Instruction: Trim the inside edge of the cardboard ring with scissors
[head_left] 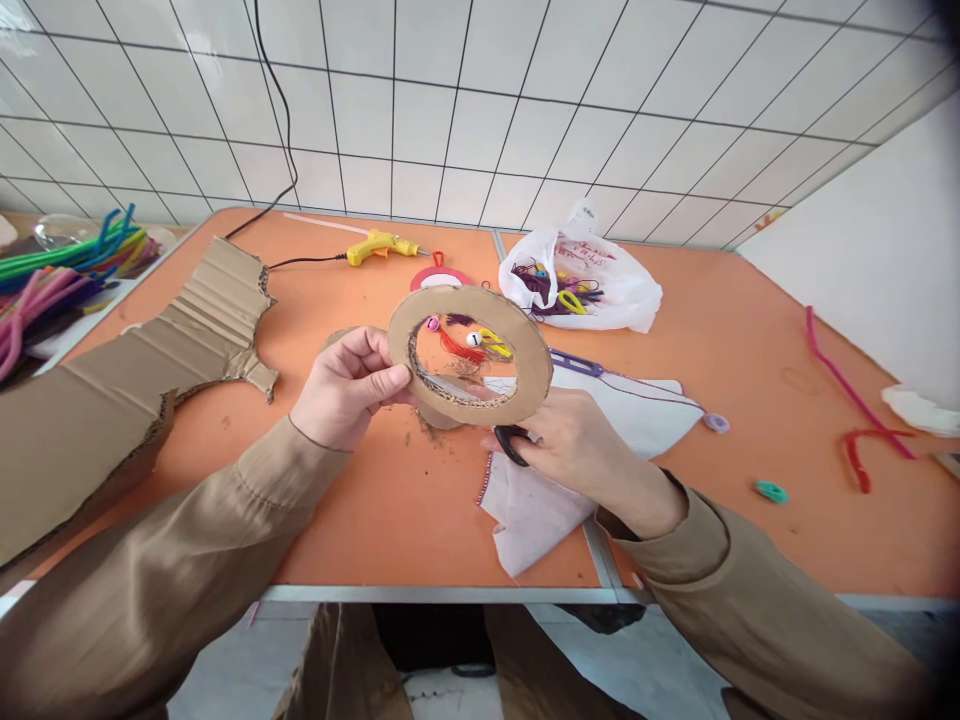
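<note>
A flat cardboard ring [529,345] is held up over the orange table, its left edge pinched between the thumb and fingers of my left hand [352,385]. My right hand [562,435] is closed on black-handled scissors [511,445] below the ring's right side. Through the ring's opening a blade-like strip shows along the lower inner edge. Red thread [459,345], a white bead [473,339] and a pink bell [433,323] lie behind the ring on the table. More cardboard [439,416] shows partly under the ring.
Cut cardboard [112,390] lies at left, near pipe cleaners [30,320]. A yellow glue gun [379,247] and a white plastic bag [626,285] are at the back. White cloth [540,515] lies beneath my right hand. A green coil [771,491] and red pipe cleaner [855,462] are at right.
</note>
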